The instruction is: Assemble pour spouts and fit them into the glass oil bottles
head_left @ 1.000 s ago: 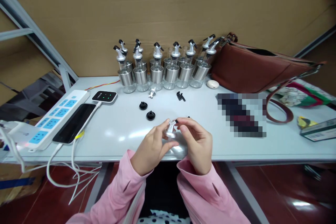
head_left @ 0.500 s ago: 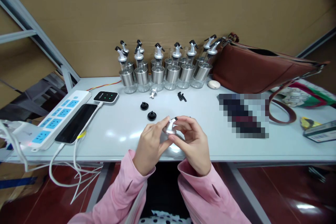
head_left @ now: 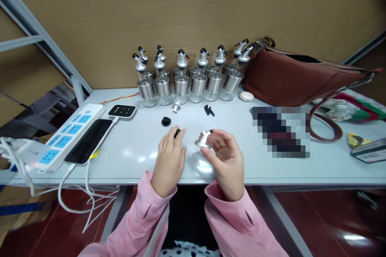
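My right hand [head_left: 227, 160] pinches a silver pourer top with a black lever [head_left: 204, 139] between thumb and fingers, its round flange facing down. My left hand [head_left: 170, 158] reaches over a round black stopper [head_left: 177, 132], fingers stretched around it and covering most of it; whether they touch it I cannot tell. Just beyond lies another black stopper [head_left: 166, 121] on the table. A silver pourer piece without a black lever [head_left: 176, 107] rests farther back. Several small black levers [head_left: 208, 110] lie together to its right.
Glass bottles with steel sleeves [head_left: 181, 86] stand in rows at the back, many with pourer tops. On the left are a power strip [head_left: 64, 138], a phone [head_left: 87, 142] and cables. A brown bag [head_left: 289, 78] and a pale round case [head_left: 246, 96] sit to the right.
My left hand has let go of the pourer top and moved left to the nearer black stopper. My right hand keeps the pourer top, shifted slightly right.
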Motion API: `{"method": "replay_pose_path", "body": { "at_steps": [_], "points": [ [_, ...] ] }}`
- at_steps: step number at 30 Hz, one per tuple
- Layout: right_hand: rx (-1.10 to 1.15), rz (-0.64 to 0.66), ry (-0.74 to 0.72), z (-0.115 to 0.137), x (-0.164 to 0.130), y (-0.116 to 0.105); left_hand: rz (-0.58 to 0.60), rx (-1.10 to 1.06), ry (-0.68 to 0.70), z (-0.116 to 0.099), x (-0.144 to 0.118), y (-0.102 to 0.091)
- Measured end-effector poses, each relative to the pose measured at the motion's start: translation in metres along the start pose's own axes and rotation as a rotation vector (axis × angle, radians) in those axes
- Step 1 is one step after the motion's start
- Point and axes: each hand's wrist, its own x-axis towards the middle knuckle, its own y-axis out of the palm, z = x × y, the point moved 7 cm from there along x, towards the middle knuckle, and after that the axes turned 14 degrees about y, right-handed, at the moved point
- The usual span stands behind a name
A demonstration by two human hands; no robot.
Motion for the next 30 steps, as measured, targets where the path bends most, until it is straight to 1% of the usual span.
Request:
{"method": "replay_pose_path", "body": {
  "at_steps": [2, 5, 7, 11, 15, 17, 20, 21, 22, 23, 26, 27, 28, 29, 30],
  "points": [
    [-0.004, 0.003, 0.004, -0.001, 0.0, 0.0, -0.021, 0.006, 0.005, 0.001, 0.0, -0.001],
    [0.0, 0.013, 0.012, -0.001, 0.001, 0.001, -0.086, -0.019, 0.045, 0.0, 0.0, -0.005],
    [-0.005, 0.026, 0.018, -0.001, 0.001, 0.002, -0.114, -0.049, 0.067, -0.001, 0.001, -0.007],
    [-0.03, 0.053, 0.045, -0.001, 0.001, 0.005, -0.169, -0.132, 0.069, -0.005, 0.002, -0.011],
    [0.012, 0.075, 0.089, -0.002, 0.0, 0.006, -0.302, -0.272, 0.075, -0.013, 0.001, -0.023],
    [0.054, 0.066, 0.105, -0.002, 0.0, 0.005, -0.373, -0.335, 0.11, -0.017, -0.001, -0.029],
    [0.104, 0.056, 0.125, -0.003, 0.001, 0.004, -0.45, -0.338, 0.187, -0.023, -0.003, -0.035],
    [0.111, 0.065, 0.142, -0.004, 0.001, 0.005, -0.439, -0.322, 0.196, -0.023, -0.003, -0.034],
    [0.111, 0.081, 0.164, -0.006, 0.001, 0.006, -0.394, -0.304, 0.195, -0.023, -0.001, -0.03],
    [0.102, 0.096, 0.188, -0.009, 0.001, 0.007, -0.316, -0.289, 0.188, -0.022, 0.001, -0.024],
    [0.05, 0.124, 0.219, -0.013, 0.002, 0.01, -0.013, -0.261, 0.161, -0.019, 0.005, -0.003],
    [0.032, 0.125, 0.212, -0.013, 0.002, 0.01, 0.043, -0.256, 0.152, -0.018, 0.005, 0.0],
    [0.019, 0.122, 0.197, -0.012, 0.002, 0.01, 0.046, -0.253, 0.135, -0.017, 0.005, 0.0],
    [0.012, 0.112, 0.18, -0.011, 0.002, 0.01, -0.015, -0.249, 0.111, -0.017, 0.004, -0.006],
    [0.011, 0.094, 0.16, -0.009, 0.002, 0.009, -0.118, -0.245, 0.093, -0.018, 0.002, -0.013]
  ]
}}
